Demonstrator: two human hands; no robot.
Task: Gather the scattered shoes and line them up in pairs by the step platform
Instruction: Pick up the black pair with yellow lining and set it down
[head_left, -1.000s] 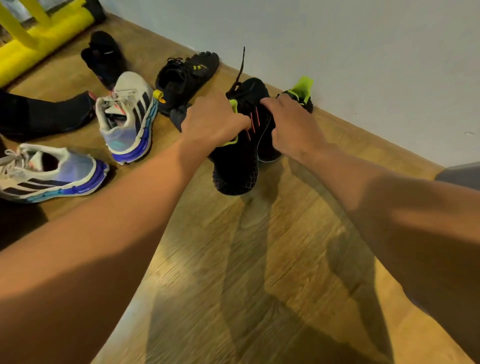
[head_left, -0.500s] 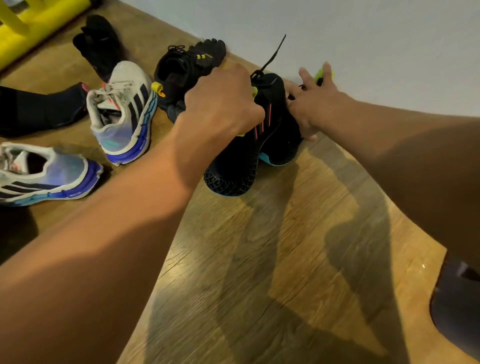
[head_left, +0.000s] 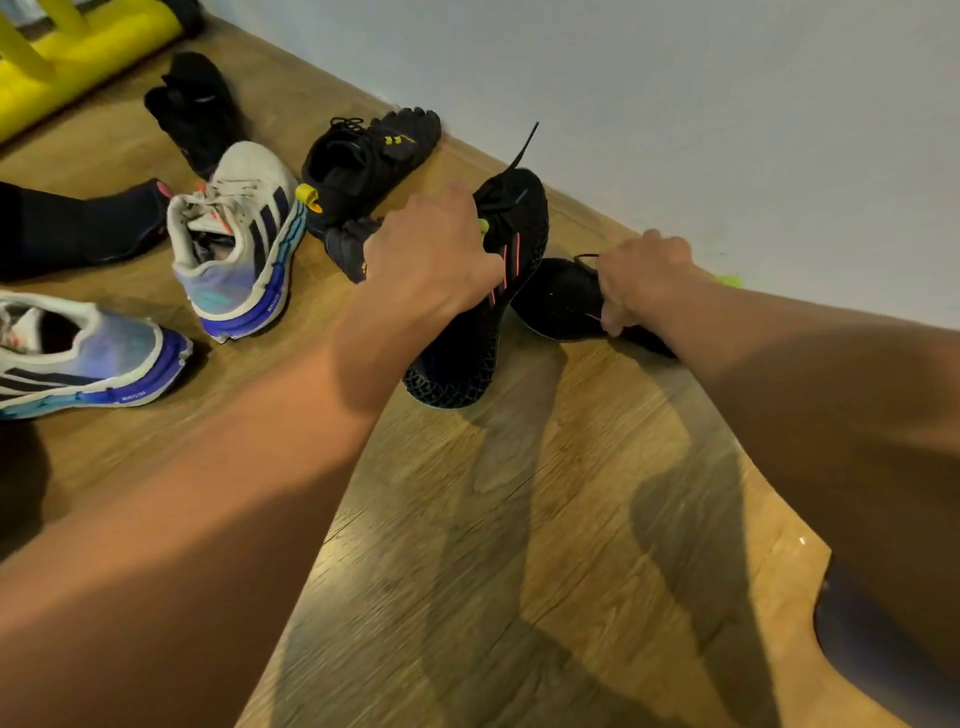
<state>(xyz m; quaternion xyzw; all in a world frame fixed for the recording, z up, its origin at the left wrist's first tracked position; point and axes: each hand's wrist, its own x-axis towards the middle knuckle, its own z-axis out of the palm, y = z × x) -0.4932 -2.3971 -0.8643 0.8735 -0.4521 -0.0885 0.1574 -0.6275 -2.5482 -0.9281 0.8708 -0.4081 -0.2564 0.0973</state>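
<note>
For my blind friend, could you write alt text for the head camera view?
The left hand grips one black sneaker and the right hand its mate, on a wooden floor by a wall. White-and-blue sneakers lie further left.

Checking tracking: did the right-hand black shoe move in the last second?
Yes. The right hand has swung the shoe rightward along the wall, its green heel tab farther from the toe shoe.

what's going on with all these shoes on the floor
A person is sorting shoes on a wooden floor. The left hand grips a black knit sneaker with red stripes by its collar, and the right hand holds the matching black sneaker beside the wall. Two white and blue running shoes lie askew on the left.
</note>
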